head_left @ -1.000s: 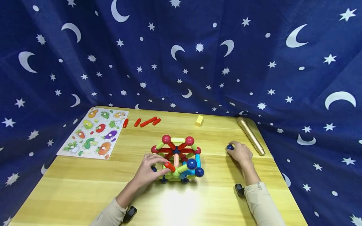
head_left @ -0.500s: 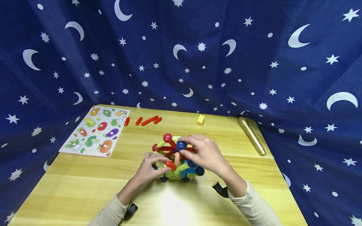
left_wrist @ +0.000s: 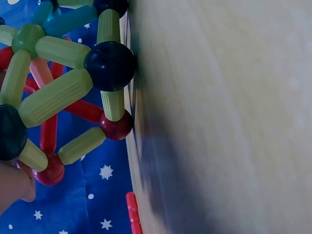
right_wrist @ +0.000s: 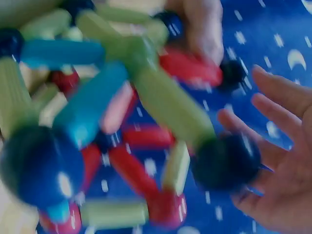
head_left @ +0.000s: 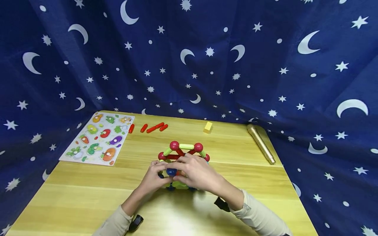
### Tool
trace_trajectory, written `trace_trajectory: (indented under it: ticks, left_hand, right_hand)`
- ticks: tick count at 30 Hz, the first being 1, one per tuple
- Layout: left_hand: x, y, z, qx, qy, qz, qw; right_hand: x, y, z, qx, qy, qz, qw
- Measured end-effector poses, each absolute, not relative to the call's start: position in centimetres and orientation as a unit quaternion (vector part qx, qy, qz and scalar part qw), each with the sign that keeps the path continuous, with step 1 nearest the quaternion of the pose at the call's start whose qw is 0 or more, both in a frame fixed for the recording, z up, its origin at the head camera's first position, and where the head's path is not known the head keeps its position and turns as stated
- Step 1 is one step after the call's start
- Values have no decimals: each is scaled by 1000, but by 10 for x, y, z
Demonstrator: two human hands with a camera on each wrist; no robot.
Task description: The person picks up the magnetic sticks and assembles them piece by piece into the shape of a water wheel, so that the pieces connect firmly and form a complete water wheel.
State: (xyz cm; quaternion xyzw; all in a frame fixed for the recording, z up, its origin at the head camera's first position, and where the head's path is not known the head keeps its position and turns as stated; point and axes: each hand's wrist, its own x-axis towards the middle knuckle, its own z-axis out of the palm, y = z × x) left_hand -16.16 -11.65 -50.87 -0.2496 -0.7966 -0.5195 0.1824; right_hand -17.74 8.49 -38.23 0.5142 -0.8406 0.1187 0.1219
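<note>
A frame of coloured sticks and balls [head_left: 179, 185] stands on the table before me. My left hand [head_left: 155, 175] pinches a red stick [right_wrist: 190, 67] on its near side; a finger shows at the left edge of the left wrist view. A dark blue ball [head_left: 171, 172] sits at that stick's outer end. Over the frame, my right hand [head_left: 196, 172] reaches to the ball, index finger above and thumb below. In the right wrist view its fingers [right_wrist: 280, 95] are spread, apart from that ball and partly behind another blue ball [right_wrist: 226, 161]. Blur hides exact contact there.
Several red sticks [head_left: 151, 129] lie at the back, beside a vegetable puzzle board [head_left: 72, 160]. A yellow block [head_left: 208, 127] stands at the back. A gold microphone-shaped tube [head_left: 261, 144] lies at the right. A starry blue curtain [head_left: 165, 98] surrounds the table.
The right hand has brought the blue ball from the table's right side, leftward over the frame to the red stick's end, and its fingers have spread. The left hand has kept its place.
</note>
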Motion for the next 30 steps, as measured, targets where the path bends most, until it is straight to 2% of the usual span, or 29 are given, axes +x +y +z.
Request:
trace_trajectory:
  ticks: [3,6,10,13,15,26,30]
  left_hand:
    - [-163,-117,-509,-257,-793,-521,184]
    - [-165,-118,-509,-263,-789,-523,184]
    - [-165,-119,-507,-265,-789,-518,196]
    - [-164,-121,-506,-261,-793,-512,202]
    - [-164,-121,-506,-259,-796,-507,203]
    - [-166,-117,-506,-266,-808,-487,196]
    - [-165,-139,-499,-260,-831,-469,147]
  right_hand:
    - [-188,102,-377,476,-845,194,149]
    - [-207,128,-379,385,-866,279,157]
    - [-236,149,-395,299,-893,324,86]
    - [-248,150,-407,291,-896,334,22]
    - [-252,147,-412,294,-890,349,9]
    - [-254,147,-416,280,-888,363,30]
    - [-250,150,-421,281,-887,364,37]
